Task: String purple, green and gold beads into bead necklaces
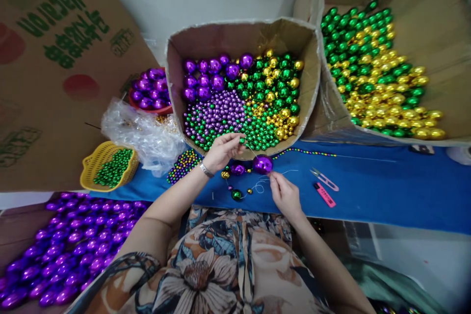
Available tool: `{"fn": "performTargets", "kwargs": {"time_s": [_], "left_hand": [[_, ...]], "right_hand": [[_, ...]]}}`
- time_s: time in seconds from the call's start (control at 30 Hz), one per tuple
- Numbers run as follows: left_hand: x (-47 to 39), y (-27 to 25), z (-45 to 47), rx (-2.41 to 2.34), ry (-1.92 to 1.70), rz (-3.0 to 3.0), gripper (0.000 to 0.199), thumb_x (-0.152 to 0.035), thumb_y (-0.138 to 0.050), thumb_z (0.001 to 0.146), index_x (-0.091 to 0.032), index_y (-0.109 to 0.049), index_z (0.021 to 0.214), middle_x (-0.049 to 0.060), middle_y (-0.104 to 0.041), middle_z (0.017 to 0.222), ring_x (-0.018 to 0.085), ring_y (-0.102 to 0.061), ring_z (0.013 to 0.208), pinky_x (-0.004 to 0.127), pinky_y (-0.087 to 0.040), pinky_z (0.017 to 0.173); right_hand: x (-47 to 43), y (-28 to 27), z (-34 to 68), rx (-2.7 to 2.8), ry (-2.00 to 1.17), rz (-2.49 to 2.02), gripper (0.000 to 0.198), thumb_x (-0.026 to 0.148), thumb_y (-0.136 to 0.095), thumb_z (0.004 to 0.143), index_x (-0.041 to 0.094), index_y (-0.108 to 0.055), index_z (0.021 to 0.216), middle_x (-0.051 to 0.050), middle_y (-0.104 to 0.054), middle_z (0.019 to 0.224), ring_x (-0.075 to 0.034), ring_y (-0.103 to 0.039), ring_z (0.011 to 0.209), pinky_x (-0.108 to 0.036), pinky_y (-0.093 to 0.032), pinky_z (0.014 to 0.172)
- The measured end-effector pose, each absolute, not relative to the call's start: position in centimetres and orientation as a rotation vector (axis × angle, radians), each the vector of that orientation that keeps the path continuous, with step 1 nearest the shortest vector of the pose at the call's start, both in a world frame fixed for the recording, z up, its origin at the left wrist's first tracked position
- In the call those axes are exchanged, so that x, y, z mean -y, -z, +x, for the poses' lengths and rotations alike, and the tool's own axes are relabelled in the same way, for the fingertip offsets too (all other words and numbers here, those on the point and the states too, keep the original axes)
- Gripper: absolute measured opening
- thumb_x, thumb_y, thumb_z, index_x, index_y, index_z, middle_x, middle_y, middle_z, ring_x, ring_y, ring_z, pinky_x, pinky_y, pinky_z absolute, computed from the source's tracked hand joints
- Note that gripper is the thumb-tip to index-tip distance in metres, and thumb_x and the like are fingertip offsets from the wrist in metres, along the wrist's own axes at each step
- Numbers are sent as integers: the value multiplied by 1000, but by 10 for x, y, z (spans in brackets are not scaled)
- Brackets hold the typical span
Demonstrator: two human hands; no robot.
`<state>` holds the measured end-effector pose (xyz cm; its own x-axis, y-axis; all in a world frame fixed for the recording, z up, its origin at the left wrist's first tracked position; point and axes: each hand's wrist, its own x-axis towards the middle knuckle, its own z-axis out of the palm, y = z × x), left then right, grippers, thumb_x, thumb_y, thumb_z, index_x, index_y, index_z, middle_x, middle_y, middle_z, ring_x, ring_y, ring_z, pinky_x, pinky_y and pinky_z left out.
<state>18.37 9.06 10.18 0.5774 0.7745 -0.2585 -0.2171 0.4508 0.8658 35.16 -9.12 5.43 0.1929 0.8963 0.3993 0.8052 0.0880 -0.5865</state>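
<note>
My left hand [223, 152], with a watch on its wrist, is closed in a pinch around a small shiny green bead [242, 140] at the front edge of the bead box. A thin string slants from there down to a large purple bead [262, 164]. At that bead's lower right edge, my right hand [286, 196] pinches the string; its fingertips partly hide the spot. Below hang or lie more strung beads, among them a smaller purple bead [237, 169], a dark green bead [236, 195] and gold ones. Loose string curls on the blue cloth beside them.
An open cardboard box [172, 51] holds purple, green and gold beads. Another box [452, 73] stands right. Pink snips [327, 180] and a pink box cutter [324, 195] lie on the blue cloth [379, 191]. Left are a yellow basket [85, 171] and a plastic bag [136, 132].
</note>
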Motion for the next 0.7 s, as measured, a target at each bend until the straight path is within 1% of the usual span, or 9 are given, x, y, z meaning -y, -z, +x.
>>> {"fn": "performTargets", "kwargs": {"time_s": [0.2, 0.47, 0.7], "left_hand": [[-80, -113, 181, -705, -683, 795, 32, -34, -78, 73, -14, -70, 96, 6, -70, 86, 11, -65, 72, 23, -53, 64], [-75, -111, 181, -677, -661, 751, 31, -33, -78, 75, -12, -69, 97, 7, -70, 86, 11, -66, 70, 22, -54, 66], [-72, -108, 182, -688, -656, 706, 30, -34, -77, 77, -12, -69, 96, 6, -71, 83, 11, -67, 69, 22, -56, 68]], "right_hand": [[88, -52, 349, 1653, -138, -1703, 22, 24, -43, 97, 18, -63, 103, -6, -73, 91, -16, -70, 80, -25, -54, 73], [89, -51, 350, 1636, -154, -1711, 24, 25, -43, 97, 19, -64, 104, -7, -73, 93, -17, -71, 83, -27, -55, 76], [89, -51, 348, 1633, -131, -1719, 24, 26, -42, 98, 19, -65, 102, -7, -74, 93, -16, -71, 82, -26, -56, 75]]}}
